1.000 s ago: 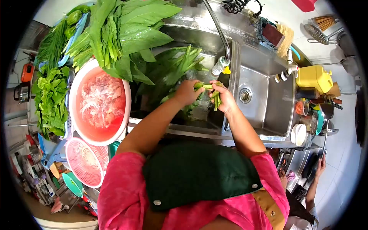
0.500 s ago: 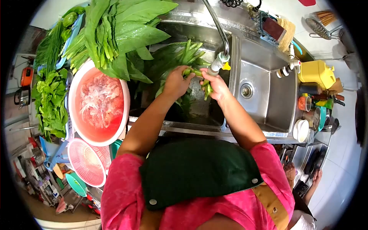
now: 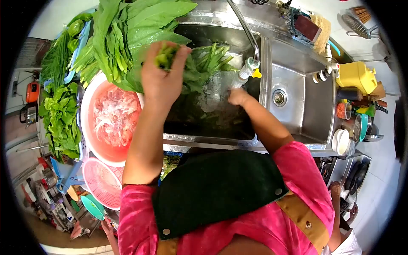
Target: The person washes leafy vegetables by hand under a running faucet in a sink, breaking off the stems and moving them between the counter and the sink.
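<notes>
My left hand (image 3: 163, 76) is closed around green vegetable stems (image 3: 166, 56), raised over the left edge of the sink in front of large leafy greens (image 3: 144, 21). My right hand (image 3: 239, 97) is closed under the faucet nozzle (image 3: 247, 72), in the running water; what it holds, if anything, is hidden. Below lies the left sink basin (image 3: 191, 123), with water in it. More green stems (image 3: 214, 58) rest in the basin, near its back, between my two hands.
A white basin (image 3: 88, 123) with reddish water and pale food stands left of the sink. Pink baskets (image 3: 102, 182) are below it. Leafy greens (image 3: 61, 117) lie farther left. A yellow jug (image 3: 355, 77) stands right of the second sink basin (image 3: 293, 97). Parts of other people show at the lower edges.
My left hand has moved left and up from the sink with the stems in it. My right hand has parted from it and moved slightly down, near the nozzle. The view has shifted slightly.
</notes>
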